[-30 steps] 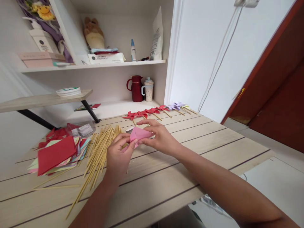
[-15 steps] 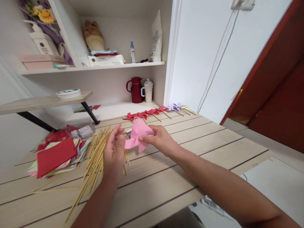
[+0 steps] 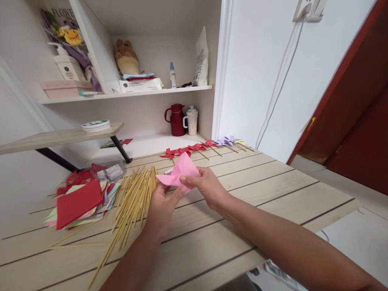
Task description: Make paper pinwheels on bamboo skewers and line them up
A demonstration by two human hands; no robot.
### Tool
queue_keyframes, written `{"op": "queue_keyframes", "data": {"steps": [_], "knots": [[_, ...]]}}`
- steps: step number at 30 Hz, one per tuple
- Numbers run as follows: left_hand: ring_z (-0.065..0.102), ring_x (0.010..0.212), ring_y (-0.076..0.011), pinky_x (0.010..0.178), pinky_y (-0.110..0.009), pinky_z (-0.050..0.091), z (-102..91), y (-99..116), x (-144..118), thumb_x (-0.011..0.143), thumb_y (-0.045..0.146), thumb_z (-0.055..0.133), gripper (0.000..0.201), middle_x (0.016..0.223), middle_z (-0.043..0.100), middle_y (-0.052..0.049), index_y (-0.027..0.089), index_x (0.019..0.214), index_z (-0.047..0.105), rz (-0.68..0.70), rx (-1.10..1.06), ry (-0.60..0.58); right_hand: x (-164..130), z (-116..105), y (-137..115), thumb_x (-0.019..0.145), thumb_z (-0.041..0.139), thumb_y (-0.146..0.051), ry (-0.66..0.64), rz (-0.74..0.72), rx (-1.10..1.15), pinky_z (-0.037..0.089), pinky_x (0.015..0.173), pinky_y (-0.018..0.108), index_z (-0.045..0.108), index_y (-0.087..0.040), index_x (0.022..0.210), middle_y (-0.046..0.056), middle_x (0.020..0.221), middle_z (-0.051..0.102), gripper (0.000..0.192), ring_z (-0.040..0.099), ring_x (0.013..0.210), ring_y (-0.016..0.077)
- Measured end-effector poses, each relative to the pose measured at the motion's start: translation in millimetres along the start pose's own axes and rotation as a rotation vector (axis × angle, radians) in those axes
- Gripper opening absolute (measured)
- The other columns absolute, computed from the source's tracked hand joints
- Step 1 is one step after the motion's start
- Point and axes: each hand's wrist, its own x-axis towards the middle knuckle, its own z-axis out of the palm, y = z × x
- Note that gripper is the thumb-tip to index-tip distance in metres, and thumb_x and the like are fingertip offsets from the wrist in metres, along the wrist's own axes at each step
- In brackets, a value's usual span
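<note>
A pink paper pinwheel, its corners folded toward the middle, is held above the table. My right hand pinches it from the right, the thumb pressed near its centre. From below and the left, my left hand grips its lower edge between thumb and fingers; some of those fingers are hidden behind the paper. Just left of my left hand lies a loose pile of thin wooden sticks. Beyond the pinwheel, finished-looking red pinwheels and a purple pinwheel on sticks lie in a row.
A stack of coloured paper squares, red on top, lies at the left beside a clear plastic box. A small raised shelf stands behind them. A red jug and a cup stand at the back.
My left hand has moved right from beside the pinwheel and closed on its lower edge. My right hand keeps its pinch. The view has shifted slightly.
</note>
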Motion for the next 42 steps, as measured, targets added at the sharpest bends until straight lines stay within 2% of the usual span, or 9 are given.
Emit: {"op": "queue_keyframes", "data": {"steps": [6,13,20,24,26,29,34,38,42], "knots": [[0.070,0.104,-0.0228,0.096,-0.036,0.052,-4.2,2.0,2.9,0.067,0.034,0.087,0.044,0.108,0.076,-0.010,0.016,0.104,0.071,0.009,-0.078,0.103,-1.7,3.7,5.1,0.063,0.084,-0.033,-0.039,0.026,-0.002,0.046,0.068,0.029,0.076,-0.014,0.083,0.004,0.075,0.073,0.029,0.063,0.068,0.0161],[0.071,0.099,-0.0249,0.095,-0.040,0.052,-5.6,0.8,3.3,0.065,0.037,0.088,0.044,0.101,0.077,-0.011,0.013,0.101,0.075,-0.032,-0.064,0.083,-0.9,2.2,7.5,0.065,0.084,-0.033,-0.055,0.022,-0.019,0.046,0.068,0.029,0.077,-0.012,0.087,0.003,0.076,0.073,0.031,0.062,0.069,0.0162],[0.072,0.083,-0.0228,0.084,-0.038,0.054,-8.8,-3.1,5.8,0.063,0.041,0.089,0.045,0.085,0.077,-0.008,0.012,0.095,0.076,-0.039,-0.059,0.129,-2.9,4.7,8.8,0.061,0.088,-0.038,-0.056,0.036,-0.026,0.045,0.065,0.030,0.076,-0.013,0.085,0.003,0.075,0.072,0.036,0.061,0.067,0.0160],[0.072,0.077,-0.0223,0.077,-0.036,0.055,-9.3,-0.9,5.9,0.060,0.041,0.089,0.046,0.081,0.076,-0.007,0.012,0.092,0.075,-0.059,-0.044,0.162,-1.6,3.4,9.2,0.067,0.083,-0.039,-0.084,0.020,-0.084,0.046,0.068,0.030,0.074,-0.014,0.086,0.002,0.078,0.071,0.033,0.061,0.071,0.0166],[0.071,0.074,-0.0221,0.073,-0.035,0.055,-11.3,1.5,7.0,0.060,0.040,0.089,0.044,0.079,0.075,-0.007,0.012,0.091,0.075,-0.073,-0.048,0.182,-0.3,0.8,8.8,0.074,0.078,-0.040,-0.113,-0.033,-0.125,0.047,0.072,0.030,0.071,-0.016,0.089,0.002,0.082,0.071,0.029,0.062,0.076,0.0171],[0.071,0.075,-0.0220,0.074,-0.035,0.056,-17.0,5.8,11.0,0.060,0.037,0.089,0.041,0.081,0.076,-0.008,0.012,0.089,0.074,-0.077,-0.092,0.210,1.2,-4.7,7.2,0.084,0.070,-0.040,-0.146,-0.117,-0.165,0.049,0.079,0.033,0.063,-0.021,0.109,0.001,0.085,0.071,0.033,0.066,0.082,0.0181],[0.070,0.083,-0.0191,0.081,-0.032,0.055,-26.9,14.0,16.5,0.061,0.033,0.090,0.039,0.093,0.077,-0.008,0.012,0.090,0.075,0.013,-0.178,0.263,-0.5,-10.2,1.7,0.095,0.058,-0.044,-0.163,-0.250,-0.280,0.050,0.092,0.040,0.046,-0.026,0.134,0.002,0.090,0.071,0.044,0.070,0.093,0.0206],[0.069,0.081,-0.0162,0.078,-0.028,0.054,-27.4,19.7,15.7,0.058,0.030,0.092,0.039,0.090,0.077,-0.007,0.012,0.088,0.075,0.006,-0.241,0.289,-0.9,-10.6,-2.5,0.098,0.054,-0.041,-0.125,-0.377,-0.365,0.051,0.091,0.040,0.058,-0.026,0.124,0.004,0.101,0.070,0.031,0.068,0.094,0.0200],[0.069,0.076,-0.0163,0.075,-0.028,0.055,-23.4,20.7,13.5,0.056,0.028,0.092,0.038,0.086,0.077,-0.007,0.011,0.086,0.075,-0.043,-0.263,0.247,3.4,-13.6,-2.3,0.090,0.068,-0.030,-0.042,-0.592,-0.571,0.050,0.095,0.041,0.072,-0.027,0.105,0.005,0.105,0.066,0.016,0.063,0.102,0.0217]]}}
